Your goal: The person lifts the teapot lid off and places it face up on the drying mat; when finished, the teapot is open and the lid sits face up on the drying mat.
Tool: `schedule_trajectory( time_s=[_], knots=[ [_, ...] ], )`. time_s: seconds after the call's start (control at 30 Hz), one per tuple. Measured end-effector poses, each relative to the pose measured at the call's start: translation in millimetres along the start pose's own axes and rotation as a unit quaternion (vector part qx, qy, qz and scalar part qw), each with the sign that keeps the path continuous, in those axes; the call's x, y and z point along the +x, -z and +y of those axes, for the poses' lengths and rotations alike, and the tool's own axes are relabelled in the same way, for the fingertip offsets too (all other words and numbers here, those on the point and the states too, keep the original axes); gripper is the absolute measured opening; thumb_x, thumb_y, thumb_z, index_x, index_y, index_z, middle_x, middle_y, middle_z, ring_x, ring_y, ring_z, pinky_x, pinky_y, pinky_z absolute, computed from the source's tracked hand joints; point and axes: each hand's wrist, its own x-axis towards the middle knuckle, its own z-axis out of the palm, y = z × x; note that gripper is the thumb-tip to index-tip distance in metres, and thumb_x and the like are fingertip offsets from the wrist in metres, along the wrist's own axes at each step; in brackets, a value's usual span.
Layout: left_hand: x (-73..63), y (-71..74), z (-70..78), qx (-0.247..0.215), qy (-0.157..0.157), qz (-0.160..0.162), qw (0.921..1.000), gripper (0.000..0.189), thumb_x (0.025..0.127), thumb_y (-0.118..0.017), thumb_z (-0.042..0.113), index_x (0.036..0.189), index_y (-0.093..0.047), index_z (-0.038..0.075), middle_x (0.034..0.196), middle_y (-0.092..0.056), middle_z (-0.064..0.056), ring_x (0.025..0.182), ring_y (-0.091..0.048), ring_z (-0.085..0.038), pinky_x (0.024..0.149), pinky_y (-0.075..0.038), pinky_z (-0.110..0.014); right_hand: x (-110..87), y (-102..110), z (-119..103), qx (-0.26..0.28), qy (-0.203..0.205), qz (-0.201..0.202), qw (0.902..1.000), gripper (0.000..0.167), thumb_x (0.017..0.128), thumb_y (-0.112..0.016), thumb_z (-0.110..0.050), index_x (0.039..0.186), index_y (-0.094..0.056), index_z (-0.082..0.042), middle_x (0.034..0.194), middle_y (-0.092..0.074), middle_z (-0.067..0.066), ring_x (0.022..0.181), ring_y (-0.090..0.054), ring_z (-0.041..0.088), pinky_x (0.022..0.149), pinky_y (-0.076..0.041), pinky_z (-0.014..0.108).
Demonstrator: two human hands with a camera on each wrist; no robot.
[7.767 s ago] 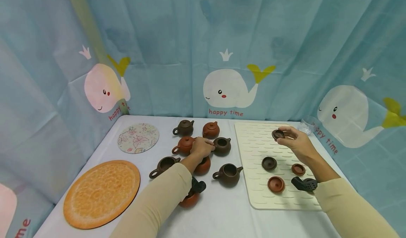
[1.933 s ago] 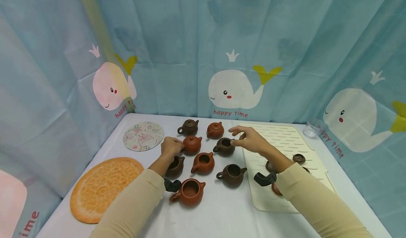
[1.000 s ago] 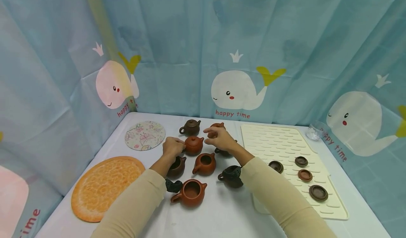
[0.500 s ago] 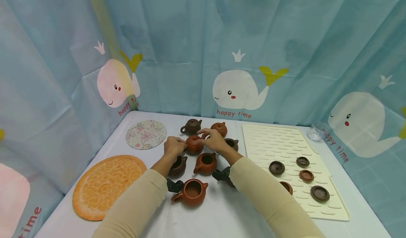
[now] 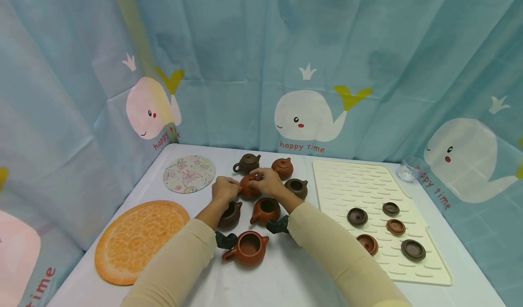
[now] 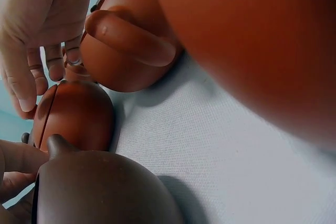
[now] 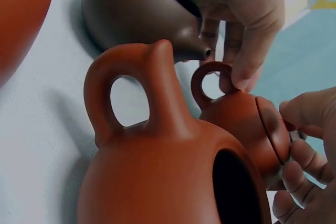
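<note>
1. Head view: gripped the red lidded teapot at its handle side with the left hand.
2. Right wrist view: held the handle with bent left fingers; rested one fingertip against the body, beside the handle's upper end.
3. Same view: pinched the knob of the lid between thumb and fingers of the right hand. Could not tell the full finger contact, being partly hidden.
4. Showed the lid seated on the body, with a thin dark seam at the edge.
5. Located the teapot on the white cloth, in front of a dark lidded teapot and just behind a red lidless teapot.
6. Against 0.5 s earlier: brought the right thumb and fingers closer together at the knob; kept the left hand in place.
7. Against 7.8 s earlier: moved the right hand from above the cream mat to the teapot; placed the dark lid, then held, on the mat.
</note>
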Motion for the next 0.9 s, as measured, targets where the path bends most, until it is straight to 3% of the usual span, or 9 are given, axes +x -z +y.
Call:
schedule_trajectory(
  time_s=[0.23, 0.43, 0.9],
  knots=[
    [-0.6, 0.3, 0.3, 0.001, -0.005, 0.007, 1.0, 0.006, 0.081, -0.072, 0.004, 0.084, -0.076, 0.005, 0.092, -0.068, -0.01, 0.092, -0.056, -0.028, 0.08, -0.044, -0.039, 2.7, -4.3, -1.6, -0.039, 0.002, 0.01, 0.9992, 0.023, 0.089, -0.071, -0.017, 0.111, -0.071, -0.011, 0.098, -0.062, 0.004, 0.089, -0.056, 0.019, 0.075, -0.049, 0.032],
    [-2.3, 0.7, -0.1, 0.003, -0.012, 0.005, 0.9999, 0.005, 0.081, -0.072, 0.004, 0.083, -0.076, 0.005, 0.093, -0.068, -0.011, 0.092, -0.056, -0.028, 0.08, -0.044, -0.039, 3.1, -6.5, -1.6, -0.061, 0.02, 0.029, 0.9975, 0.014, 0.089, -0.07, -0.016, 0.102, -0.073, -0.011, 0.093, -0.06, 0.001, 0.084, -0.055, 0.017, 0.073, -0.048, 0.032],
    [-1.8, 0.2, -3.2, 0.011, -0.03, 0.018, 0.9993, 0.004, 0.08, -0.073, 0.006, 0.079, -0.077, 0.008, 0.088, -0.069, -0.008, 0.089, -0.058, -0.027, 0.077, -0.045, -0.037, -3.1, -2.7, 6.3, -0.004, 0.055, 0.097, 0.9938, 0.008, 0.093, -0.066, -0.016, 0.097, -0.068, -0.01, 0.08, -0.062, 0.0, 0.074, -0.055, 0.016, 0.065, -0.046, 0.031]
  ],
)
